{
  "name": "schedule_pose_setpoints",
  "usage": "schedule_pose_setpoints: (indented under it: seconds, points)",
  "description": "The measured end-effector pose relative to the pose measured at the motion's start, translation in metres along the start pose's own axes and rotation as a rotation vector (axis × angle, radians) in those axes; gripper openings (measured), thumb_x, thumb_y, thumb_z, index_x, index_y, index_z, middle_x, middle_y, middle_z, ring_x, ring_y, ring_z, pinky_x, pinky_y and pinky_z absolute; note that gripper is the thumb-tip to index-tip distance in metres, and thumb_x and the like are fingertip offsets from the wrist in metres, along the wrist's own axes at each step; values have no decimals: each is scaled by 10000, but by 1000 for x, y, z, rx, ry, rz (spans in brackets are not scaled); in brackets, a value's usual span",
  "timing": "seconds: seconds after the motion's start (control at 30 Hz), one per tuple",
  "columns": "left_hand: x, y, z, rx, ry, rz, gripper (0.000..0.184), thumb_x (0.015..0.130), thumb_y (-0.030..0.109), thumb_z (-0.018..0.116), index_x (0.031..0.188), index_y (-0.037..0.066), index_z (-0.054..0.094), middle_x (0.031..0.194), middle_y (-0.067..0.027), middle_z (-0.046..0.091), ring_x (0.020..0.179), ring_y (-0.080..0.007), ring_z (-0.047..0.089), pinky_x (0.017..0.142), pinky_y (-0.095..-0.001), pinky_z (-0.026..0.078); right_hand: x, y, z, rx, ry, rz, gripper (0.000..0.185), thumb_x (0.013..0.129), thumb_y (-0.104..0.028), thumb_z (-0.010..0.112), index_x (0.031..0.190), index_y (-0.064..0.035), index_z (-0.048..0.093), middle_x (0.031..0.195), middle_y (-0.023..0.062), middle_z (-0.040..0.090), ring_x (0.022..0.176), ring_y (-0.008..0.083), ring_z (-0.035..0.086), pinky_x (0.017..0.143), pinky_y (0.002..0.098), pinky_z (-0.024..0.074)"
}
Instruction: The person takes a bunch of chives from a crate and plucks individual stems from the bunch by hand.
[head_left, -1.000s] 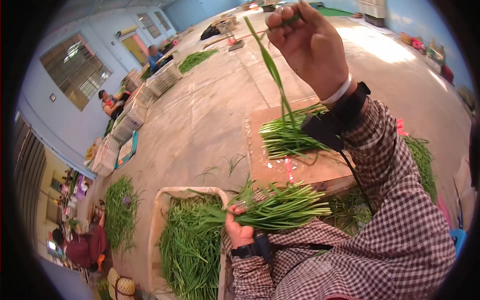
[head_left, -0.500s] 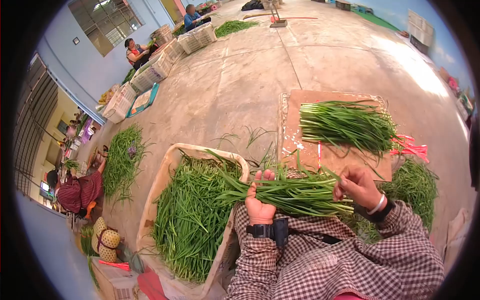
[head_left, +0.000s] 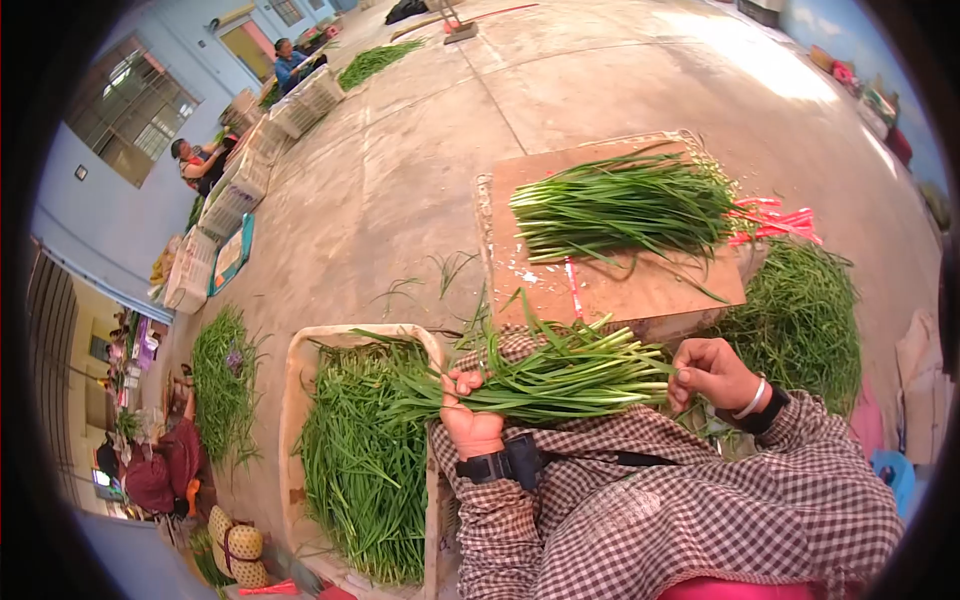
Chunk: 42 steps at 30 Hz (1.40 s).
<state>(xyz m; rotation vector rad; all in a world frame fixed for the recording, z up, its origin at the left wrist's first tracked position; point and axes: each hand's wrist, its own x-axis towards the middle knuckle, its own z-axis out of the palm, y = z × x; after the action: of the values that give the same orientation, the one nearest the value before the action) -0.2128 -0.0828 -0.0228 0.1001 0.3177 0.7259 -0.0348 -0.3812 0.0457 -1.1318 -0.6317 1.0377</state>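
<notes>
My left hand [head_left: 472, 412] is closed round the leafy end of a bunch of long green stalks [head_left: 570, 378], held above my lap. The pale stalk ends point right, toward my right hand [head_left: 712, 376], whose thumb and fingers are pinched together beside them; what they pinch is too small to make out. Beyond my hands, a larger green bundle [head_left: 620, 205] lies on a brown board [head_left: 660, 285], over a pink-red strip [head_left: 573, 288]. A pale crate [head_left: 292, 440] full of green stalks [head_left: 365, 465] stands left of my lap.
More loose greens [head_left: 800, 320] lie at the right, near red strips [head_left: 785, 222]. Another pile [head_left: 222, 385] is on the floor at the left. Several people sit farther off, one in dark red [head_left: 165, 472], beside white crates [head_left: 230, 200]. A yellow hat [head_left: 237, 550] is at lower left.
My right hand has come down from its raised position to the pale stalk ends. The single long blade it held up is no longer seen there. The camera view has shifted between frames.
</notes>
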Motion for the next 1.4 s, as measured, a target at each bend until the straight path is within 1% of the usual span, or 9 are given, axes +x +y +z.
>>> schedule_pose_setpoints:
  seconds: [0.1, 0.2, 0.27, 0.33, 0.4, 0.57, 0.77, 0.9, 1.4]
  points:
    - [4, 3, -10, 25, -25, 23, 196, 940, 262, 485, 844, 92, 484, 636, 16, 417, 666, -157, 441, 814, -366, 400, -24, -2, -27, 139, -8, 210, 132, 905, -105, 521, 824, -7, 486, 667, 62, 568, 603, 152, 575, 527, 267, 474]
    - [4, 6, -9, -27, -29, -18, 185, 937, 249, 492, 845, 88, 494, 641, 11, 429, 676, -162, 449, 806, -367, 403, -48, -4, -62, -340, -103, 572, 138, 857, -137, 569, 842, 0, 581, 696, 103, 620, 584, 189, 589, 542, 321, 487]
    - [0, 3, -2, 7, 3, 0, 177, 930, 240, 506, 851, 82, 509, 647, 4, 445, 691, -169, 462, 797, -360, 407, -63, 17, -79, -1652, -364, 367, 258, 747, -200, 645, 951, -44, 641, 751, 131, 631, 730, 297, 621, 673, 350, 509]
    - [0, 4, -1, -18, 24, -18, 177, 923, 240, 519, 856, 76, 519, 650, 2, 458, 705, -175, 473, 804, -352, 408, -51, 10, -63, -1498, -75, -33, 177, 745, -153, 631, 888, -49, 641, 822, 139, 618, 779, 320, 593, 698, 392, 500]
    - [-2, 2, 2, -16, 29, -25, 180, 916, 244, 532, 861, 73, 519, 647, 5, 461, 704, -172, 475, 814, -343, 409, -21, -11, -30, -1151, 120, 0, 207, 698, -114, 662, 895, -57, 632, 908, 130, 604, 848, 312, 581, 703, 393, 498]
    - [-2, 1, 9, 71, 89, 4, 169, 900, 234, 560, 870, 72, 521, 648, 11, 468, 695, -146, 475, 837, -337, 412, 55, -3, 8, -1401, 219, -619, 235, 690, -144, 679, 907, -72, 623, 788, 123, 594, 728, 304, 598, 637, 384, 491]
    - [-3, 5, 4, 192, 77, -28, 125, 895, 183, 563, 884, 64, 527, 705, 10, 500, 738, -143, 499, 837, -347, 426, 94, -35, 0, -1048, -57, -285, 179, 739, -151, 613, 830, 0, 643, 698, 177, 611, 632, 318, 590, 586, 365, 465]
    - [-3, 1, 11, 223, 88, -53, 101, 916, 152, 514, 892, 56, 525, 732, 2, 507, 757, -147, 503, 826, -337, 434, 104, -45, 5, -884, -28, -66, 125, 767, -95, 591, 790, 26, 615, 603, 74, 571, 587, 111, 574, 532, 274, 461]
    - [1, 5, 2, 168, 154, -93, 119, 929, 169, 499, 883, 62, 525, 708, -3, 495, 708, -145, 488, 818, -332, 429, 35, -17, -89, -246, 168, 282, 193, 809, -75, 617, 985, -4, 582, 685, -11, 531, 523, 57, 455, 444, 192, 350]
